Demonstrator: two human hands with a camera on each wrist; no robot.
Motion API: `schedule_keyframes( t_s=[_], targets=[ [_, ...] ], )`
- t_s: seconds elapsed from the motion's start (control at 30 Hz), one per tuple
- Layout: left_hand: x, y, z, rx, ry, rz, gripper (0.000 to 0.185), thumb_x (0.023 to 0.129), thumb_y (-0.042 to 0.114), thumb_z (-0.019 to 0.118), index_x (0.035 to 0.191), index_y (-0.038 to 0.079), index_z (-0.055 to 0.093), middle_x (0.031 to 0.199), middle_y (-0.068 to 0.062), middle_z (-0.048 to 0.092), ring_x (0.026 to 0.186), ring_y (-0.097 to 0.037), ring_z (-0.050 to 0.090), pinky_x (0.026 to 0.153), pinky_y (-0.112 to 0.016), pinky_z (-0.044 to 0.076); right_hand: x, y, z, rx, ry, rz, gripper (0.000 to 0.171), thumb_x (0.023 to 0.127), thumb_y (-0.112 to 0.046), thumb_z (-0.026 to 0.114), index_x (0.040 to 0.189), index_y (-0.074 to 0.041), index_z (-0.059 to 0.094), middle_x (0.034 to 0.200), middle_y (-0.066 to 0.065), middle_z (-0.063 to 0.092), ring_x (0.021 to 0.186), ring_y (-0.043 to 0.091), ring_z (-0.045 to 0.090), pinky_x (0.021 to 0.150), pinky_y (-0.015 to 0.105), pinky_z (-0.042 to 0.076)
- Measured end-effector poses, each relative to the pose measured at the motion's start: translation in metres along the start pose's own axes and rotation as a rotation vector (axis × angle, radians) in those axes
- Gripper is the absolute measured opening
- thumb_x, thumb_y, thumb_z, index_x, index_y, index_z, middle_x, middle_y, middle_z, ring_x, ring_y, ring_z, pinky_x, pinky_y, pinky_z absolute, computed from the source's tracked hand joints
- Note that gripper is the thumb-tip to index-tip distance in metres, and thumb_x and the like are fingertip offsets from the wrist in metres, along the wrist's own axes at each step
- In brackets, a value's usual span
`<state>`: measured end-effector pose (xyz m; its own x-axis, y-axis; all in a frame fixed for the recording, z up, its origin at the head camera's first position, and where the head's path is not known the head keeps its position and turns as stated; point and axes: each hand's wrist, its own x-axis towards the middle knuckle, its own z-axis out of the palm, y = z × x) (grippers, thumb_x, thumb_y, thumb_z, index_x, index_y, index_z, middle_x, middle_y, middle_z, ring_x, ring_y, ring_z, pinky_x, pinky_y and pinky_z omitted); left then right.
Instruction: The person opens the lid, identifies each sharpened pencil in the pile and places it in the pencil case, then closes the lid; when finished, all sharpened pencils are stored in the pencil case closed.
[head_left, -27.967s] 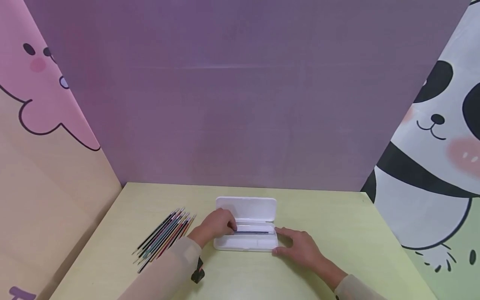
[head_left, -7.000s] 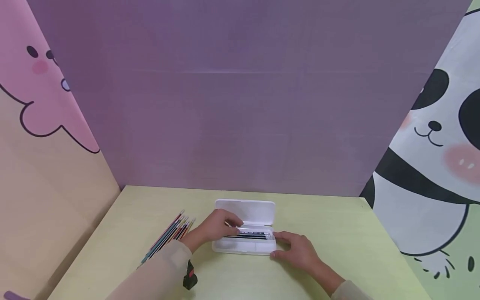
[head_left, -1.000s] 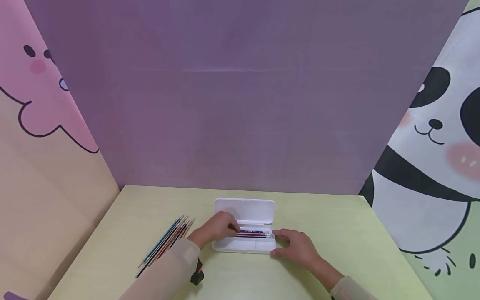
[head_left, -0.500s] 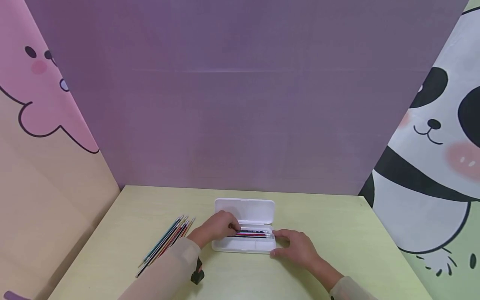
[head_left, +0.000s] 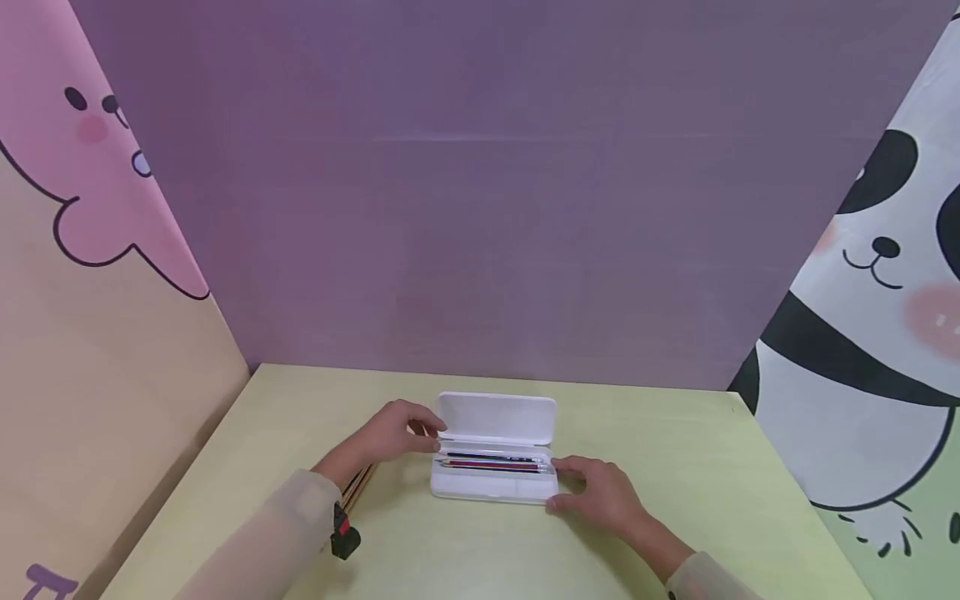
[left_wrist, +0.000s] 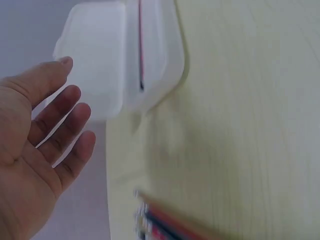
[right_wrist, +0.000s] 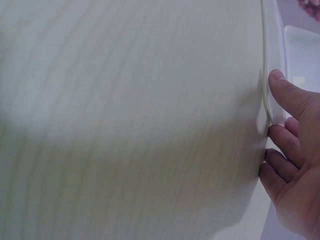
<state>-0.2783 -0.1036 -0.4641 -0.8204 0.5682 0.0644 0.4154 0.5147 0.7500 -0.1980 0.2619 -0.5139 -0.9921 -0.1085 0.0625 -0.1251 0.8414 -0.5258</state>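
Note:
A white pencil case lies on the table with its lid tipped back. Several pencils lie lengthwise in its rear compartment, a red one among them. My left hand is just off the case's left end, fingers loosely bent and holding nothing. The left wrist view shows that palm bare beside the lid. My right hand grips the case's right end, thumb at the front corner and fingers farther back. In the right wrist view the thumb rests on the case's edge.
Loose pencils lie in a bundle left of the case, mostly hidden beneath my left forearm. A black wrist camera hangs under that sleeve. A purple panel stands behind the table, with cartoon-printed walls at both sides.
Over the longer span, pencils have passed from the left bundle into the case. In the last half second my left hand has let go of the red pencil and drawn back leftward.

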Motion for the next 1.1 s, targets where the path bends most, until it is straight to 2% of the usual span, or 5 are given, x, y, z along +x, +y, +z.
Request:
schedule_keyframes(
  t_s=[0.2,0.4,0.53,0.77,1.1],
  targets=[
    [-0.030,-0.023,-0.032,-0.056,0.045,-0.070,0.027,0.092,0.017,0.077,0.118,0.009,0.076,0.106,-0.007,0.074,0.093,-0.017,0.065,0.078,-0.031,0.056,-0.003,0.000,-0.003,0.003,0.004,-0.001,0.063,0.067,-0.039,0.095,0.123,-0.018,0.076,0.123,0.004,0.075,0.121,0.033,0.066,0.101,0.053,0.050],
    [-0.062,-0.059,-0.057,-0.155,0.033,-0.097,0.034,0.097,0.013,0.071,0.127,-0.004,0.069,0.118,-0.025,0.069,0.096,-0.023,0.069,0.082,-0.034,0.058,-0.002,0.000,-0.003,0.006,0.000,0.001,0.063,0.066,-0.040,0.095,0.123,-0.019,0.076,0.123,0.003,0.075,0.121,0.033,0.066,0.102,0.053,0.050],
    [-0.082,-0.077,-0.069,-0.190,0.036,-0.143,0.037,0.097,0.011,0.069,0.130,-0.006,0.065,0.120,-0.027,0.067,0.098,-0.024,0.070,0.081,-0.040,0.058,-0.002,-0.001,-0.003,0.006,-0.003,0.000,0.063,0.066,-0.040,0.095,0.123,-0.019,0.076,0.123,0.002,0.075,0.121,0.032,0.066,0.101,0.053,0.050],
    [-0.103,-0.094,-0.073,-0.215,0.018,-0.178,0.038,0.096,0.008,0.070,0.130,-0.008,0.064,0.124,-0.027,0.068,0.102,-0.029,0.071,0.080,-0.039,0.059,-0.001,0.000,-0.003,-0.007,-0.001,-0.007,0.064,0.066,-0.041,0.095,0.123,-0.019,0.076,0.123,0.002,0.075,0.121,0.033,0.066,0.101,0.053,0.049],
    [-0.110,-0.106,-0.064,-0.218,0.037,-0.185,0.032,0.093,0.002,0.070,0.125,-0.007,0.068,0.120,-0.025,0.070,0.104,-0.025,0.067,0.078,-0.031,0.057,0.000,0.001,-0.001,0.004,-0.004,-0.005,0.064,0.066,-0.041,0.094,0.123,-0.019,0.075,0.124,0.004,0.074,0.122,0.034,0.065,0.101,0.055,0.049]
  ],
)
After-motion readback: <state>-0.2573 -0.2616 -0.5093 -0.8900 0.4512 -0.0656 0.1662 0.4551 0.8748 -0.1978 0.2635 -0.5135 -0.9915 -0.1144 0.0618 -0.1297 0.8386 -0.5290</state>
